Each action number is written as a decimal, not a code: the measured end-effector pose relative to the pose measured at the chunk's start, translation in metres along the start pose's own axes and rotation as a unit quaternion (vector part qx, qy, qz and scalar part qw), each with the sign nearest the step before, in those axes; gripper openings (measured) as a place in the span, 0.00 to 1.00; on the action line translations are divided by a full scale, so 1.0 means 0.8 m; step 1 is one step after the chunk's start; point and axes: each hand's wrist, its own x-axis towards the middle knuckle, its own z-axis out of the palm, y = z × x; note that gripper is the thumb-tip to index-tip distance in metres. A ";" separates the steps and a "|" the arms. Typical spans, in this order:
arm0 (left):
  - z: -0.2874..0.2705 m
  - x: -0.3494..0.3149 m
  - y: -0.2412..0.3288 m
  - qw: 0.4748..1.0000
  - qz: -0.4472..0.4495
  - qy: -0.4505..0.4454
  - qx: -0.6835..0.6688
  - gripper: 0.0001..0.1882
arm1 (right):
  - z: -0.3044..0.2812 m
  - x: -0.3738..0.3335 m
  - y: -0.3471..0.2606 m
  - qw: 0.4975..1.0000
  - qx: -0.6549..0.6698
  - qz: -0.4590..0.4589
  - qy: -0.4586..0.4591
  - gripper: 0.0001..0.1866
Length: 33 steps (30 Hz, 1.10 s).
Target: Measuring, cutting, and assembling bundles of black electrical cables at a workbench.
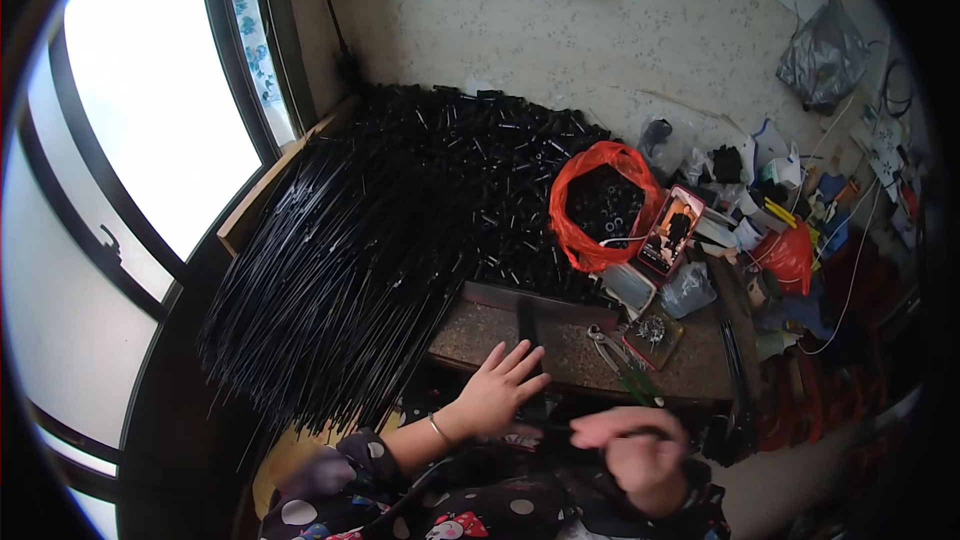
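Note:
My left hand is open at the table's front edge, palm down with fingers spread. Just beyond its fingertips a dark upright strip stands at the edge of the wooden tabletop. My right hand is to its right, in front of the table and smeared by motion. Its fingers look curled around something dark that I cannot make out. Pliers with green handles lie on the table beyond it, beside a small tray of tiny metal pieces.
Long thin black rods overhang the table at left. Behind them are heaped short black parts. A red plastic bag holds small dark round pieces; a lit phone leans beside it. Clutter fills the right; a window is at left.

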 end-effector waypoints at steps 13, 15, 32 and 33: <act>-0.050 0.061 0.011 0.718 -0.248 0.284 -0.584 0.12 | 0.020 -0.014 0.088 0.954 0.056 0.288 -0.064 0.28; -0.058 0.092 0.015 0.564 -0.234 0.433 -0.663 0.16 | 0.044 -0.025 0.133 0.811 0.316 0.492 -0.021 0.33; -0.142 0.091 0.034 0.888 0.087 0.338 -0.301 0.24 | -0.029 0.042 0.118 0.995 0.058 0.034 0.079 0.10; -0.140 0.106 0.026 0.889 0.066 0.349 -0.288 0.25 | -0.026 0.028 0.137 0.997 0.029 0.066 0.036 0.09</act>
